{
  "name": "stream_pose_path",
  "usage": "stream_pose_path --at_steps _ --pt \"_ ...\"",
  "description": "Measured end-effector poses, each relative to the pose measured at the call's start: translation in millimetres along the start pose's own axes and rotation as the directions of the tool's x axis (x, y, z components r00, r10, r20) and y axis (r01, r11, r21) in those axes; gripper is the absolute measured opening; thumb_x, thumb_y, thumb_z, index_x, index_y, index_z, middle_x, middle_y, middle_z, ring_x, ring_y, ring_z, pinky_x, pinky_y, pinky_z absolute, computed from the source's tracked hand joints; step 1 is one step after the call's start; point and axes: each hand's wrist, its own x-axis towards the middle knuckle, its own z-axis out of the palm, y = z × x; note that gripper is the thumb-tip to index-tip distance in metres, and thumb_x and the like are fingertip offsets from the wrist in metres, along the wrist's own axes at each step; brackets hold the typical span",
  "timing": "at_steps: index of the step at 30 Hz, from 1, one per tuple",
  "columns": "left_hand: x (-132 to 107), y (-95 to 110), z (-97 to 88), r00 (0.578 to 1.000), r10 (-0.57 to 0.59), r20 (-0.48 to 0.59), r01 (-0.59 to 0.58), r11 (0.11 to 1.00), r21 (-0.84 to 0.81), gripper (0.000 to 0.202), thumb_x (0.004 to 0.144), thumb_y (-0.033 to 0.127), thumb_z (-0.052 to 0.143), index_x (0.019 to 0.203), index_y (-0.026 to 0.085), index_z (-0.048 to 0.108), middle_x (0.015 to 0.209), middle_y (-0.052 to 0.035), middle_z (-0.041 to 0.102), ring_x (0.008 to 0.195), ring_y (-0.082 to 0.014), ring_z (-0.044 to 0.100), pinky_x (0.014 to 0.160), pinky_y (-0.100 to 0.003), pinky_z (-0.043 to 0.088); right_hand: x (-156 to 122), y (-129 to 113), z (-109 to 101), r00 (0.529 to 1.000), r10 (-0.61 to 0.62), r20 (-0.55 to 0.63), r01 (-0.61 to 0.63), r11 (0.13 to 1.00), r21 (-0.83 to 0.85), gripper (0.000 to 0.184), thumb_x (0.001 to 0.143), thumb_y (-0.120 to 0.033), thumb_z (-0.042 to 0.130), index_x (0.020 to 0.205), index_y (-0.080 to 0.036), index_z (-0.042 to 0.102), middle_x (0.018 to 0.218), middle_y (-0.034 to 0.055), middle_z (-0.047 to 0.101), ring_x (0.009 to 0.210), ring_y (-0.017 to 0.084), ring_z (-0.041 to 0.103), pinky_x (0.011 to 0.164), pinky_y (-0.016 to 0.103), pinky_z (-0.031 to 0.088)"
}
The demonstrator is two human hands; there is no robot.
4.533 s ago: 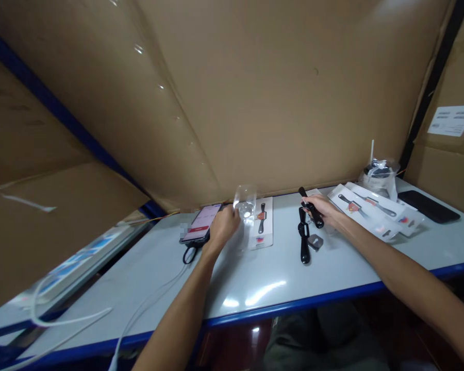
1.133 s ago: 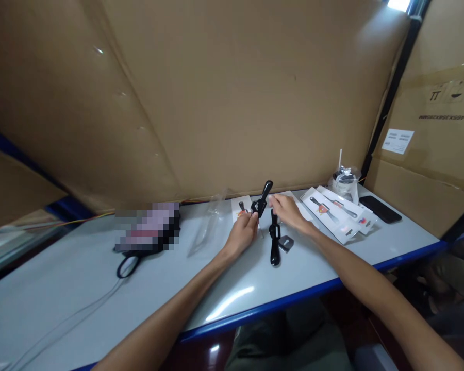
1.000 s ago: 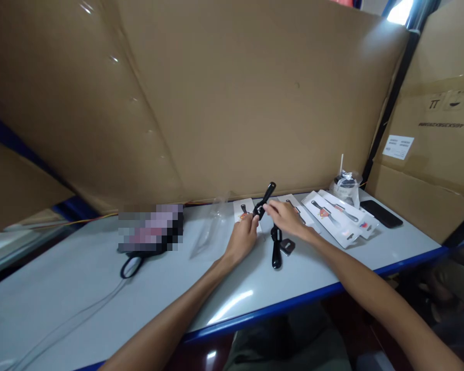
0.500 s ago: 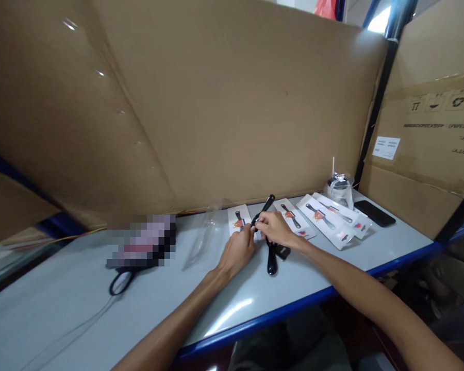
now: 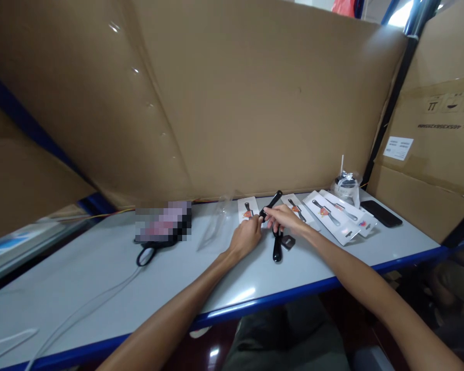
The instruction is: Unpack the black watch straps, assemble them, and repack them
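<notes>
Between my two hands is a black tool (image 5: 274,202) that looks like a spokeshave, one rounded handle pointing up and away to the right. My left hand (image 5: 246,236) is closed at its near end, where the fingers hide the middle part. My right hand (image 5: 285,218) pinches the same tool from the right with thumb and forefinger. Just below the right hand, a second black handle (image 5: 277,250) lies on the table; its upper end is hidden. A small dark flat piece (image 5: 288,242) rests beside it.
White cards picturing the tool lie behind and right: one card (image 5: 248,207), another (image 5: 296,208), and overlapping packs (image 5: 330,219). A clear plastic sleeve (image 5: 218,221) is left of my hands. Farther out are a blurred pouch (image 5: 166,224), a phone (image 5: 381,213) and a bagged cup (image 5: 347,188).
The view has shifted, so the table scene sits farther right. My hands stay on the black tool; the right hand's lower fingers now look looser and more spread.
</notes>
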Motion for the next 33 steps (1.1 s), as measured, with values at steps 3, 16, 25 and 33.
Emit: stream_pose_path --at_steps 3,16,25,33 --pt "-3.5 4.7 -4.9 0.999 -0.002 0.036 0.000 0.999 0.054 0.043 0.107 0.033 0.025 0.111 0.015 0.064 0.100 -0.0175 0.072 0.097 -0.0300 0.071 0.075 -0.033 0.044 -2.9 1.9 3.5 0.998 -0.015 -0.059 0.011 0.998 -0.058 0.020 0.100 -0.026 0.057 0.083 -0.016 0.060 0.062 -0.0023 0.065 0.042 0.008 0.054 0.039 0.019 0.033" --pt "-7.5 10.0 -16.2 0.997 -0.076 -0.016 0.077 0.995 0.056 0.045 0.107 0.032 0.025 0.113 0.013 0.064 0.102 -0.0194 0.073 0.097 -0.0305 0.072 0.073 -0.034 0.045 2.9 6.2 -5.0 0.845 -0.474 -0.248 0.347 0.838 -0.420 0.015 0.094 -0.020 0.061 0.082 -0.019 0.069 0.078 0.0001 0.070 0.068 0.013 0.066 0.065 0.021 0.048" --pt "-11.8 15.3 -13.6 0.997 -0.074 0.024 0.071 0.992 0.106 0.044 0.107 0.035 0.027 0.117 0.014 0.063 0.102 -0.0189 0.072 0.096 -0.0309 0.072 0.076 -0.035 0.046 0.0 9.0 4.2 0.948 -0.274 -0.160 0.229 0.940 -0.253 0.006 0.094 -0.023 0.064 0.090 -0.019 0.063 0.075 -0.0015 0.068 0.056 0.011 0.063 0.051 0.020 0.044" --pt "-0.3 8.1 -8.0 0.992 -0.123 -0.013 0.121 0.989 -0.086 0.048 0.107 0.035 0.027 0.108 0.014 0.070 0.106 -0.0184 0.073 0.104 -0.0304 0.069 0.080 -0.034 0.046 -4.4 11.2 -2.8 0.705 -0.707 -0.050 0.484 0.532 -0.695 0.026 0.087 -0.005 0.059 0.094 -0.021 0.079 0.103 0.0045 0.073 0.089 0.017 0.067 0.082 0.027 0.048"
